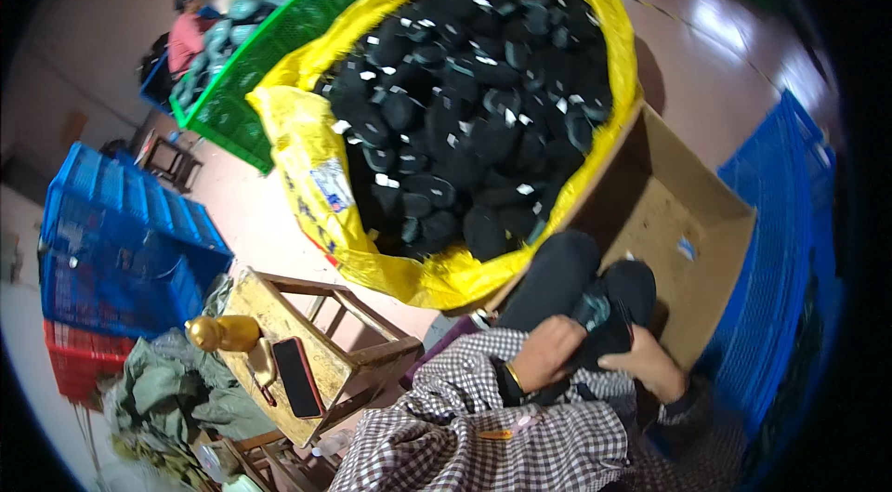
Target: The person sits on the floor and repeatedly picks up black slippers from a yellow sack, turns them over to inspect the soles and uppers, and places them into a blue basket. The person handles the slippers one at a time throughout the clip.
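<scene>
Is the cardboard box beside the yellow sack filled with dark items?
No, the cardboard box shows bare brown walls, while the dark items fill the yellow sack.

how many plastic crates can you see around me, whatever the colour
5, possibly more hidden. A green crate sits upper left beside the yellow sack, a blue crate at left rests on a red crate, a small blue crate is far behind, and a blue crate stands at right.

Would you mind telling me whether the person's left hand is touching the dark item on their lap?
Touching: in the head view, the left hand grips the dark item, fingers wrapped over its edge.
</scene>
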Demonstrator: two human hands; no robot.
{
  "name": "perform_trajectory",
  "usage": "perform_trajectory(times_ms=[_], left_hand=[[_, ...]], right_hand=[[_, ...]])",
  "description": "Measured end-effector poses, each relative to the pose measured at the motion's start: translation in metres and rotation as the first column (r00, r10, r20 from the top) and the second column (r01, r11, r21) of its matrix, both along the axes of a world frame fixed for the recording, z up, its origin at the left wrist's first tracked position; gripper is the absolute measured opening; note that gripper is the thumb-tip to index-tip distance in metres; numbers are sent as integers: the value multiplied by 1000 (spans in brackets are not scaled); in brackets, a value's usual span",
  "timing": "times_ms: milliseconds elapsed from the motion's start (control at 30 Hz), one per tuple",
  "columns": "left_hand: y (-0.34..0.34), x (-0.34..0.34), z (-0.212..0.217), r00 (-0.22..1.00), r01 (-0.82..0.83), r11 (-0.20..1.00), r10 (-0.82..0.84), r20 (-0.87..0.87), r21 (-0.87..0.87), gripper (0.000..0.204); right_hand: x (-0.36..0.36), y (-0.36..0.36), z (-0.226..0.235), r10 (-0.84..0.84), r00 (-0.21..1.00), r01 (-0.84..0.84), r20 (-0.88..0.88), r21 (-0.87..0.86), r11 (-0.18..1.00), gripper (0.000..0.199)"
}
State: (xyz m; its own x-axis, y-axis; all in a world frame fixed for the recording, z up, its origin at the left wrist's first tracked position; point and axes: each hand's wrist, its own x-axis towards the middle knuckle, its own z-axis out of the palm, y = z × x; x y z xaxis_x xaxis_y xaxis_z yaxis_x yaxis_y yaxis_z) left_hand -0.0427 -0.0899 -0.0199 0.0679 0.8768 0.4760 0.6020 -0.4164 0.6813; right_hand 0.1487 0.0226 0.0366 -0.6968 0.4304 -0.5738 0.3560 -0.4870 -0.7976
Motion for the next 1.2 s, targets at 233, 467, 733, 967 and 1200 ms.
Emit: perform_trajectory(times_ms=[233, 467, 733, 967, 1200], left_hand=[[-1, -4, -12, 969, -171, 979, 188, 159, -114, 57], [18, -3, -6, 981, -138, 985, 151, 125, -103, 51], [-2, 8, -18, 903, -346, 925, 374, 214, -156, 55], [-17, 3, -9, 927, -266, 928, 320, 195, -259, 53], [-10, -2, -10, 940, -252, 938, 296, 169, -239, 40]], right_hand=[[-28, -5, 11, -87, 988, 106, 128, -154, 982, 37], [-30, -5, 11, -187, 963, 197, 196, -33, 980, 36], [-54, -5, 6, -240, 962, 242, 129, 1, 970, 39], [-45, -6, 10, -292, 951, 305, 103, -146, 941, 45], [-46, -3, 13, -306, 951, 310, 54, -206, 928, 49]])
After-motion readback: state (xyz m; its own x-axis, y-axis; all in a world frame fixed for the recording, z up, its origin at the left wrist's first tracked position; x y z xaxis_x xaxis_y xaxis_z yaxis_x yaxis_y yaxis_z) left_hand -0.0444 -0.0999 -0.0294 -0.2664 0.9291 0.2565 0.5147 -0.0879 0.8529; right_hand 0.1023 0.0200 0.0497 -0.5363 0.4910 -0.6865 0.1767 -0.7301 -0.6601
